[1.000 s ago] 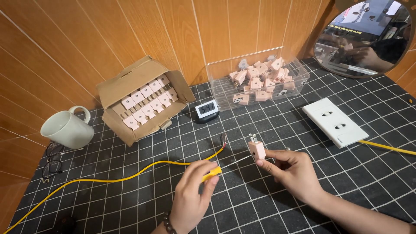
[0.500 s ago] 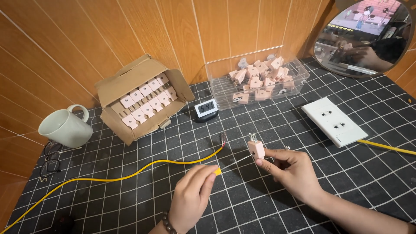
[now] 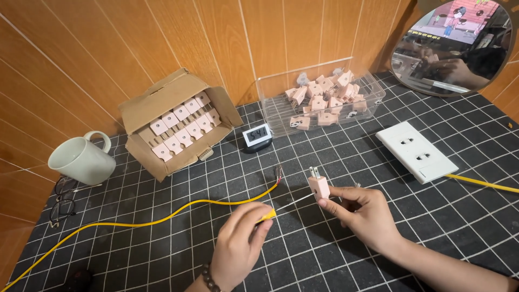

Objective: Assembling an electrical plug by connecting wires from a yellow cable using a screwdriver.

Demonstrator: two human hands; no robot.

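Near the mat's front edge, the right hand (image 3: 363, 212) pinches a pink two-prong plug (image 3: 318, 185) upright between fingertips. The left hand (image 3: 240, 244) is closed around a yellow-handled screwdriver (image 3: 289, 204), its tip touching the plug's side, with the yellow cable (image 3: 162, 218) lying just behind.

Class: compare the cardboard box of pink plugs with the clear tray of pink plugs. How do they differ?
In the cardboard box the plugs lie in neat rows; in the clear tray they are a loose heap. The box is opaque and tipped on its side; the tray is see-through and sits flat. Both hold pink plugs.
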